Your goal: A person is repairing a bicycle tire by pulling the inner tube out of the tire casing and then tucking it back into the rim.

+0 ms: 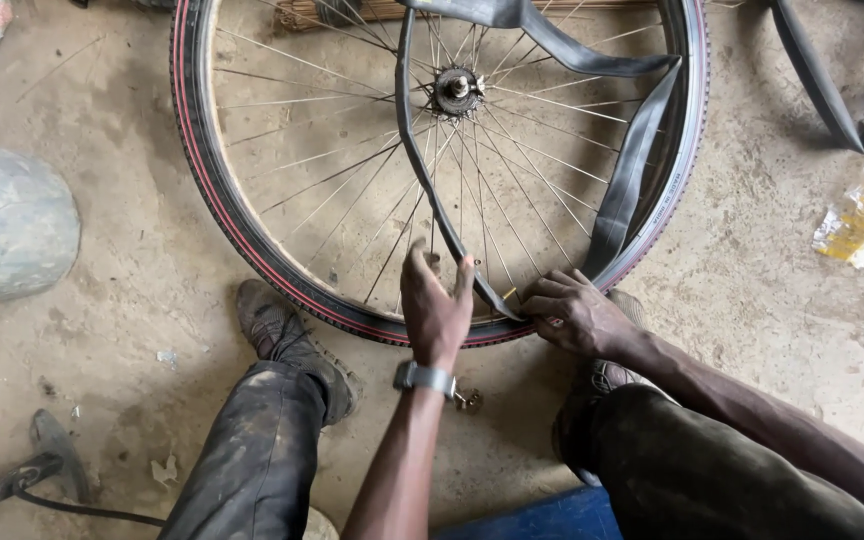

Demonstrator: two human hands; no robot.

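Dusty concrete floor (132, 260) w/ bike wheel (252, 240); both hands, left (435, 310) & right (572, 312), grip inner tube (632, 170).

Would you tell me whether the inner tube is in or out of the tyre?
Mostly out: the tube loops loose across the spokes, entering the tyre only by the hands.

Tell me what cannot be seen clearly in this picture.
Head view only:
- Wheel: top cut off by the frame edge.
- Tube: its end at the rim is hidden under the right hand.
- Left hand: palm faces away, so its grip is unclear.
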